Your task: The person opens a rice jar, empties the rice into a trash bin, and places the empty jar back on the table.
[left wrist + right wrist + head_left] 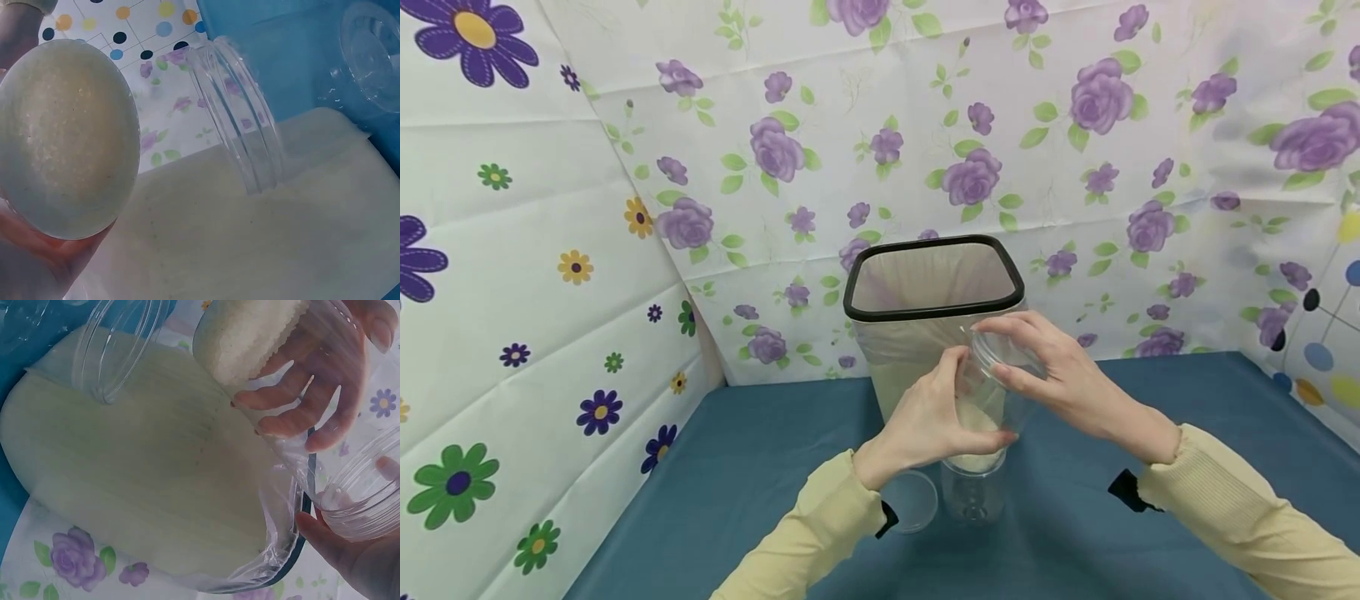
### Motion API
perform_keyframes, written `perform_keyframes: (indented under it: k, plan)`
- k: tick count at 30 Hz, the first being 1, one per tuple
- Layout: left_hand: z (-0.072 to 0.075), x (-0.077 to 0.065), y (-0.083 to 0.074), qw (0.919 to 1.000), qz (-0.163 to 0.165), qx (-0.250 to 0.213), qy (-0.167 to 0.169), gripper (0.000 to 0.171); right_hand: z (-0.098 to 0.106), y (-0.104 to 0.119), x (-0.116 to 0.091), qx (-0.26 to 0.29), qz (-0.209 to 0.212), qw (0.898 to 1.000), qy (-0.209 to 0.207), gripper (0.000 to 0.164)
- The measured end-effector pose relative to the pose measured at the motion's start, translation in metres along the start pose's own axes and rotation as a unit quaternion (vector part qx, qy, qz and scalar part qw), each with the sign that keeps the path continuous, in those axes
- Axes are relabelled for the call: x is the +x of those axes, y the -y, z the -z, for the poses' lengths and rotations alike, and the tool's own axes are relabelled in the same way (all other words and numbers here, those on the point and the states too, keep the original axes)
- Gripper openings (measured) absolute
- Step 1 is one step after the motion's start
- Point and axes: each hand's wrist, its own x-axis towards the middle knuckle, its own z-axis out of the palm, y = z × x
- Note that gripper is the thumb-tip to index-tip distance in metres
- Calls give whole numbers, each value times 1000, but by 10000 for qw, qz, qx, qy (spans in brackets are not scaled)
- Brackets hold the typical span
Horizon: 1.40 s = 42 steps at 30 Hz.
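My left hand [921, 421] grips a clear plastic jar [979, 421], thumb and fingers spread around its wall. Pale, rice-like grains [250, 340] lie at the jar's bottom end; the jar looks tilted. At its mouth, the fingers and thumb of my right hand [1067, 379] pinch a clear ridged lid [1018, 354]. Whether the lid is seated or loose cannot be told. Below the held jar stands a second clear jar [973, 496], its threaded mouth [240, 115] uncovered. A round clear lid [913, 504] rests flat on the table beside it, near my left wrist.
A pale bin [887, 375] with a black rim [936, 315] and a clear liner stands just behind the hands. Blue cloth [760, 442] covers the table. Flower-printed sheets [820, 108] hang behind and at the sides.
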Motion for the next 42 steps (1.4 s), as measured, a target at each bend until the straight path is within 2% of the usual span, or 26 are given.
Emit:
perform_keyframes:
  k: [8,16,20,24,27,32,36,38,41,42]
  plan:
    - [6,3,6,9993,-348,97,77,83,-3,-1,2,116,-34,9999,-90,41]
    - [9,3,10,9994,-218,105,253,86,-8,-4,3,216,78,9994,-259,40]
    - [12,2,12,9968,-276,-541,517,79,-8,-3,5,338,335,9986,-232,39]
    - [16,1,14,9842,-432,-1445,928,70,-6,0,8,650,647,9957,-136,41]
    - [19,1,15,9734,-432,-1908,1190,73,-6,2,11,796,897,9927,-133,44]
    - [24,0,17,9485,-288,-2688,1648,80,-8,4,13,1011,1309,9861,-164,48]
    - [26,0,18,9307,-352,-3100,1910,79,-9,7,14,1185,1542,9809,-98,49]
    - [26,0,18,9259,-433,-3190,1976,76,-7,10,15,1263,1607,9789,-9,49]
    - [27,2,17,9268,-537,-3167,1947,73,-2,14,15,1447,1503,9777,239,53]
    - [28,3,16,9293,-563,-3112,1908,73,0,15,15,1533,1403,9776,348,56]
